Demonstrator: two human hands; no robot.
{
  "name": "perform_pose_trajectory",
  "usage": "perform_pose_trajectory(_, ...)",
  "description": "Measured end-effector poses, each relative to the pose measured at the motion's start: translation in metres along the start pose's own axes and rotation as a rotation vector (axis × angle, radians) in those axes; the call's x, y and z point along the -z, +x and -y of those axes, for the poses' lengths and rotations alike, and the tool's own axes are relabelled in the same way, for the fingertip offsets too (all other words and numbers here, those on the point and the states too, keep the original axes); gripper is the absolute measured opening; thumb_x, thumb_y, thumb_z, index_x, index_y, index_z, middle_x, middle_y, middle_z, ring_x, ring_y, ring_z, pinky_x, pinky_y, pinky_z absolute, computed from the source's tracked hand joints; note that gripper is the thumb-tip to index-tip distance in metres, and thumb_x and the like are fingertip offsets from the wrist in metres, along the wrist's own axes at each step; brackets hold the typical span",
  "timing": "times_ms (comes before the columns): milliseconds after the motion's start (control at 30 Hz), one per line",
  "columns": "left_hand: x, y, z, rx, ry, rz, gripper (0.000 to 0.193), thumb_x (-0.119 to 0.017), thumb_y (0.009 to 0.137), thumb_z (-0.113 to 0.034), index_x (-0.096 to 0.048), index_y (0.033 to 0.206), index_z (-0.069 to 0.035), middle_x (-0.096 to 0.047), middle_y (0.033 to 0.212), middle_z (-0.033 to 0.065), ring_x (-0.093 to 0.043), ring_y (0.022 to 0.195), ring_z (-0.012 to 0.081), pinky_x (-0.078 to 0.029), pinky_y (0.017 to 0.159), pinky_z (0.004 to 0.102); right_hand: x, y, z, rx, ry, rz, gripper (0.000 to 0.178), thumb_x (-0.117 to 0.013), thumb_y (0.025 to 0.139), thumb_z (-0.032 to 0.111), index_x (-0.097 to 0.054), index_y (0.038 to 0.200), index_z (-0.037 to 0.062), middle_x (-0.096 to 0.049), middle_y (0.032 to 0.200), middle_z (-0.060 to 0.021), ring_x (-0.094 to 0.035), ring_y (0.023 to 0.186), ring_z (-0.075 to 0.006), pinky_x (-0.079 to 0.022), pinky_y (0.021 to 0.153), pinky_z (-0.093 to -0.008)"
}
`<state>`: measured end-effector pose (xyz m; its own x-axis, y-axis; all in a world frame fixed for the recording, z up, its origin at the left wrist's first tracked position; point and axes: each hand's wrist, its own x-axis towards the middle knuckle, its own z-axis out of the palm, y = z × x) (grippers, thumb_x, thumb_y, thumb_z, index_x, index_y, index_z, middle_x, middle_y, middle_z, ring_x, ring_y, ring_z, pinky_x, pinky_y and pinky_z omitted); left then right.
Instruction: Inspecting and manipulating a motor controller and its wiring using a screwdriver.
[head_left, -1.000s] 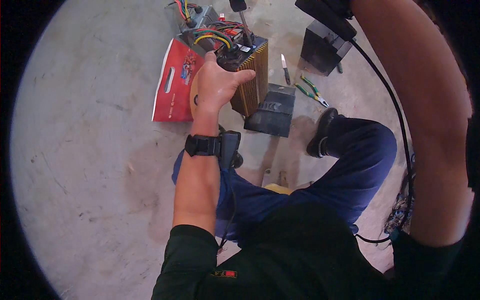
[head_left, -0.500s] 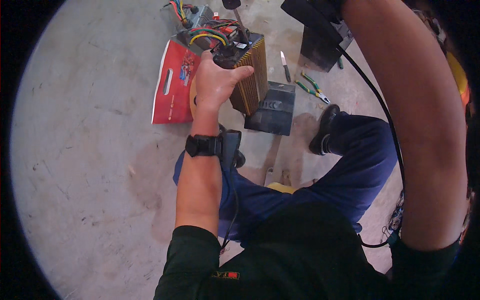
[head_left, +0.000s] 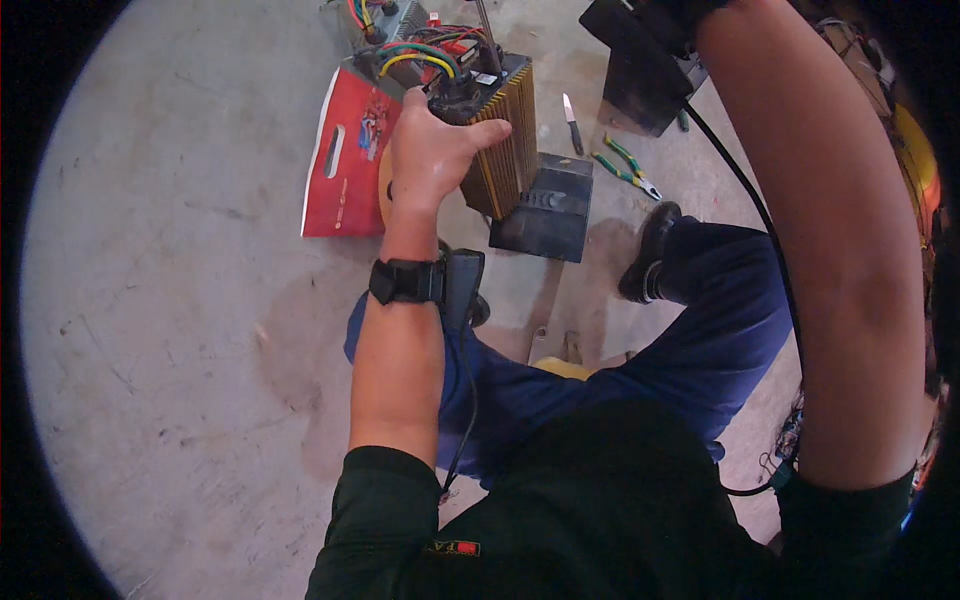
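Observation:
My left hand grips the side of a box with gold-coloured fins, which looks like a motor controller. Its thumb lies across the fins, while the other fingers are mostly hidden behind the box. Thick yellow, green and red wires come out of the box's upper end. A thin metal shaft, like a screwdriver's, stands at that end; its top is cut off by the picture's edge. The box's lower end is over a black block on the floor. My right forearm reaches up to the top edge, and the right hand is out of view.
A red printed bag lies left of the box, with another wired metal unit beyond it. On the right are a knife, green-and-yellow pliers and a dark case. A black cable runs along my right arm.
The view has shifted slightly, and the dark top of the metal shaft has left the picture. My left hand keeps its grip on the finned box.

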<state>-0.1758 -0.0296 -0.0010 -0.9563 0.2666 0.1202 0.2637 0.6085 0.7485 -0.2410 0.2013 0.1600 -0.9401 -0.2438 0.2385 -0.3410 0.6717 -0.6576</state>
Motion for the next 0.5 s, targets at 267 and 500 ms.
perform_pose_trajectory(267,0.003,-0.002,-0.004,0.073,0.027,0.028,0.072,-0.096,0.067,-0.02,-0.058,0.124,0.006,-0.075,0.109,0.0122,-0.072,0.095,0.0203,-0.057,0.085,0.0347,-0.01,-0.004,0.015,-0.083,0.267,-0.088,0.043,-0.067,0.095,0.023,-0.06,0.128,-0.003,-0.069,0.105,-0.0186,-0.072,0.087,-0.0285,-0.06,0.06,-0.041)
perform_pose_trajectory(500,0.0,0.002,0.003,0.004,-0.02,0.006,0.074,-0.096,0.066,-0.021,-0.058,0.124,0.006,-0.075,0.109,0.0134,-0.073,0.097,0.0215,-0.057,0.086,0.0353,-0.013,0.012,0.0,0.14,-0.174,-0.106,0.043,-0.07,0.09,0.014,-0.062,0.128,-0.004,-0.071,0.105,-0.0206,-0.071,0.092,-0.0297,-0.061,0.07,-0.0405)
